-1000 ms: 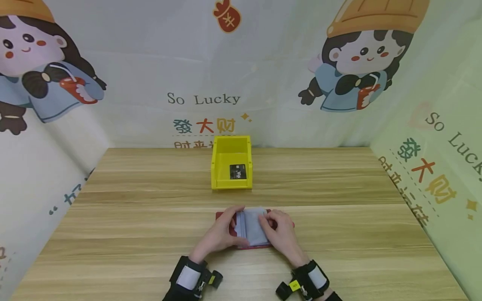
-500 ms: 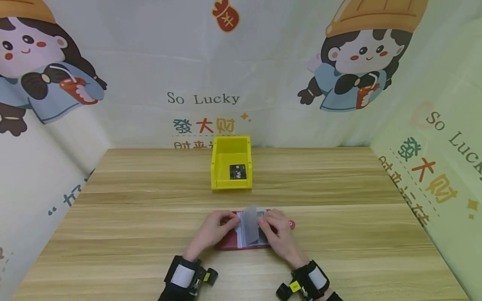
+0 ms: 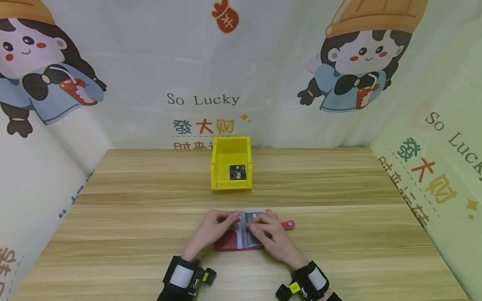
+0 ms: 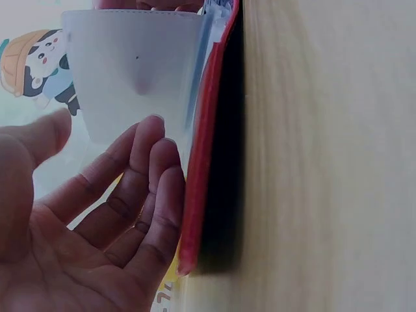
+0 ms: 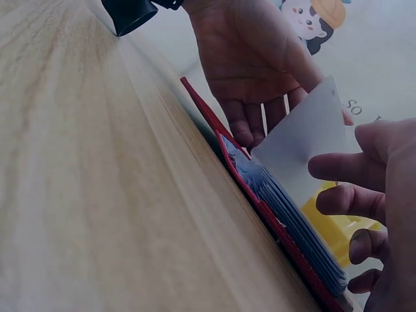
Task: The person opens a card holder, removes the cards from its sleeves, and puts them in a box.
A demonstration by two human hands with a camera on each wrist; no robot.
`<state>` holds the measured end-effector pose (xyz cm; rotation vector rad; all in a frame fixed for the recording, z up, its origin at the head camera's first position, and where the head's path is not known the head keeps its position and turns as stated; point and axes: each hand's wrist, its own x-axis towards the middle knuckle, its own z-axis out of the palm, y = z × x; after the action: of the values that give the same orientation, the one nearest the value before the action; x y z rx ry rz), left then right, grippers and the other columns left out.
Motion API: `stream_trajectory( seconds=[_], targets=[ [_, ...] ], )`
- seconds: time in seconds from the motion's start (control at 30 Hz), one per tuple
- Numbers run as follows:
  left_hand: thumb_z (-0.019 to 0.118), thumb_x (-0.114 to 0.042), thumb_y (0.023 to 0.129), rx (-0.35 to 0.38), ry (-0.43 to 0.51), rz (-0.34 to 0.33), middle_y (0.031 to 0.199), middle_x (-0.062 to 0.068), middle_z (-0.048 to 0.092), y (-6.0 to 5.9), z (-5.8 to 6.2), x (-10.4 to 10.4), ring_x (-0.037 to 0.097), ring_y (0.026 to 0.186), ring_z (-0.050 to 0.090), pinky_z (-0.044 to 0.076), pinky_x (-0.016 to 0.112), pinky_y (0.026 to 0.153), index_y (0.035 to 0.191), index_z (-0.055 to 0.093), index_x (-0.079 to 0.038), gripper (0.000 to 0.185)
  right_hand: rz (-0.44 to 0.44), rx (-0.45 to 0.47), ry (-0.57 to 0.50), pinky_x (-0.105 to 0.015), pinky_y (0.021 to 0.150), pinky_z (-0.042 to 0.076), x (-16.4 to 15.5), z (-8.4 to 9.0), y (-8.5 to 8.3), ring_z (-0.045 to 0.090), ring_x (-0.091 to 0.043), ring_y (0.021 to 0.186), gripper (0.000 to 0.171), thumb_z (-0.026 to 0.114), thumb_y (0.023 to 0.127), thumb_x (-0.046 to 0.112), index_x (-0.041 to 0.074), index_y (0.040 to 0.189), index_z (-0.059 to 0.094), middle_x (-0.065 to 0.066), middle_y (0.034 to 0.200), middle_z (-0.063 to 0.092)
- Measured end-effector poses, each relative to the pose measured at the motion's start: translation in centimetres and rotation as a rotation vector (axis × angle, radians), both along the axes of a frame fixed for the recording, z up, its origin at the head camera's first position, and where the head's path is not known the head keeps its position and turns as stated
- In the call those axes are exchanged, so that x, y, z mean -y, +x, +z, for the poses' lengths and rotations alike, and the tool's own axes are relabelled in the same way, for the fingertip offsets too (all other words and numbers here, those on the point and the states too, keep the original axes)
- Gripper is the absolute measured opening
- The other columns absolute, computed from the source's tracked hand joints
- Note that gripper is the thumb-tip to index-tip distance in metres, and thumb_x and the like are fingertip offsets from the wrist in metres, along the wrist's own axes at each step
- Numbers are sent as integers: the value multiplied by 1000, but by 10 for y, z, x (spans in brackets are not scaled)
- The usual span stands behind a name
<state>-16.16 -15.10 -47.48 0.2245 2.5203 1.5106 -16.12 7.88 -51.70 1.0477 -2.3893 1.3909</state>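
Card holder has a raised sleeve, broadside only in wrist views.

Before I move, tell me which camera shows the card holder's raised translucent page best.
The left wrist view: the raised translucent page shows broad and nearly face-on. The right wrist view shows it slanted, rising from the red card holder; in the head view it is hard to make out.

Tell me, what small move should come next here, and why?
Probably the right grip should ease the raised translucent sleeve leftward until it lies flat on the red card holder. It stands upright between that and the left grip, and laying it down would likely leave the grey card on its right easier to reach.
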Motion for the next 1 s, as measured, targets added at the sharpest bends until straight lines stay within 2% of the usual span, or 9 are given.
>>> stream_trajectory(
  seconds=[0.3, 0.47, 0.57, 0.8, 0.87, 1.0],
  targets=[
    [66, -36, 104, -2, -15, 22, 88, 5, 76, 2, 6, 3, 12, 76, 61, 48, 26, 69, 106, 82, -5, 35, 2, 7, 106, -37, 92, 34, 1, 3, 2, 44, -14, 100, 25, 60, 103, 12, 12, 114, 83, 2, 102, 59],
    [67, -26, 103, -28, -51, 36, 72, 0, 65, 4, 10, 5, 9, 66, 54, 41, 21, 61, 92, 81, -3, 30, -13, 32, 182, -34, 90, 29, 3, 5, 3, 38, -14, 100, 25, 60, 105, 19, 19, 113, 83, 4, 101, 52],
    [68, -20, 102, -32, -70, 61, 70, 0, 64, 5, 11, 6, 9, 63, 53, 41, 21, 58, 88, 81, -1, 26, -22, 41, 218, -33, 90, 26, 4, 5, 3, 36, -13, 101, 25, 60, 105, 20, 21, 111, 84, 5, 101, 49],
    [78, -13, 93, 2, -114, 169, 77, 4, 72, 8, 14, 4, 11, 62, 57, 46, 24, 57, 98, 80, 0, 14, -24, 17, 275, -34, 89, 23, 5, 2, 3, 34, -13, 101, 24, 61, 106, 24, 24, 104, 84, 6, 99, 45],
    [81, -13, 91, 16, -138, 196, 75, 4, 70, 9, 15, 4, 12, 61, 57, 46, 25, 56, 107, 78, 2, 22, -23, 17, 291, -34, 89, 23, 6, 2, 3, 34, -13, 101, 24, 60, 106, 25, 26, 105, 85, 6, 99, 44],
    [84, -13, 89, 23, -178, 222, 72, 4, 64, 11, 16, 6, 13, 62, 56, 45, 26, 58, 132, 64, 6, 50, -18, 52, 315, -36, 90, 22, 7, 4, 3, 34, -13, 103, 25, 59, 107, 28, 27, 111, 84, 7, 99, 43]
  ],
)
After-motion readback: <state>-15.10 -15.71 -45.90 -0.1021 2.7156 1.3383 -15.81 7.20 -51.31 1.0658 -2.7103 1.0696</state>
